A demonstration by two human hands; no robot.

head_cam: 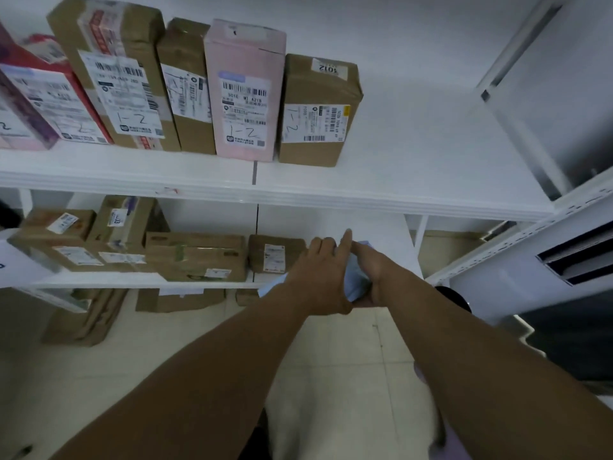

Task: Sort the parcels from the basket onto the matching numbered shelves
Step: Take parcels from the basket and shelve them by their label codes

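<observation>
Pale-blue soft parcel (357, 281) is at the front edge of the lower shelf (384, 232), just right of a small brown box (275, 252). The left hand (320, 272) grips it with fingers curled over it; the right hand (374, 272) has its fingers clamped round its right side.
</observation>
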